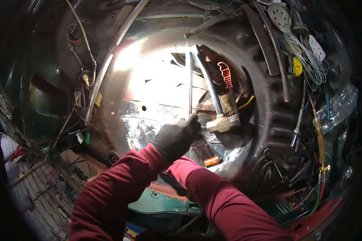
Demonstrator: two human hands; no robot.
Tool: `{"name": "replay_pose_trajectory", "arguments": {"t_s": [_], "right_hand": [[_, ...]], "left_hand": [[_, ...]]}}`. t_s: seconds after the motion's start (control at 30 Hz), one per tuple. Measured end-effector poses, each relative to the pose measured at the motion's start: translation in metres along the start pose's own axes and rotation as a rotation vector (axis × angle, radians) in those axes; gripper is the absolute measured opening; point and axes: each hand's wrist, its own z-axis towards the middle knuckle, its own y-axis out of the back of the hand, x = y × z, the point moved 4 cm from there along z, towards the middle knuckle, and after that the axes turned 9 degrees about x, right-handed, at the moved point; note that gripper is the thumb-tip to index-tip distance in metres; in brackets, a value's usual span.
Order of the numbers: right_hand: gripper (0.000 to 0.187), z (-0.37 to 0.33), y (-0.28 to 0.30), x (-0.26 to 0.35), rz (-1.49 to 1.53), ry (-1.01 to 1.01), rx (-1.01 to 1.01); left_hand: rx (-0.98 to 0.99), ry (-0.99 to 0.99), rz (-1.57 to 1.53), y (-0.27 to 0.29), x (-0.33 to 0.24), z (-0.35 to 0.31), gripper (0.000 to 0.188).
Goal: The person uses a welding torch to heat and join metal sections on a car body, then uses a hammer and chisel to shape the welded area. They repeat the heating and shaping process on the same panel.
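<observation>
My left hand point(175, 138), in a dark glove, is closed over the round metal well point(261, 100). A thin ridged metal rod point(190, 86) runs down to its fingers. What the fingers hold, if anything, is hidden. My right forearm point(217, 190), in a maroon sleeve, crosses beneath the left wrist, and its hand is out of sight behind it. Just right of the left hand lies a heavy hammer head point(224, 123) on a grey metal handle point(208, 82). Nearby are a red plastic handle point(225, 75) and a small orange object point(212, 161).
Locking pliers point(213, 23) lie at the far edge. Flat metal bars point(263, 44), coiled wire point(311, 62), a yellow tape measure point(297, 66) and a clear plastic bag point(342, 107) are at right. A long metal tube point(108, 60) stands left. Bright light washes out the well's middle.
</observation>
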Motion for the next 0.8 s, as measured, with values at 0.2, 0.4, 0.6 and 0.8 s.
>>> {"name": "replay_pose_trajectory", "arguments": {"t_s": [0.2,0.4,0.6,0.8], "right_hand": [[0.037,-0.001,-0.001,-0.008,0.005,0.018,0.007],[0.037,0.000,-0.004,0.002,-0.018,0.064,0.062],[0.036,-0.005,0.011,-0.012,-0.024,-0.006,0.078],[0.036,0.002,0.015,0.004,0.001,-0.010,0.093]], "left_hand": [[-0.081,0.031,-0.074,-0.009,-0.010,0.076,0.028],[-0.274,0.183,-0.243,-0.037,-0.022,0.121,0.026],[-0.426,-0.207,-0.348,0.004,-0.065,0.119,0.038],[-0.059,0.131,-0.087,-0.008,0.081,0.021,0.028]]}}
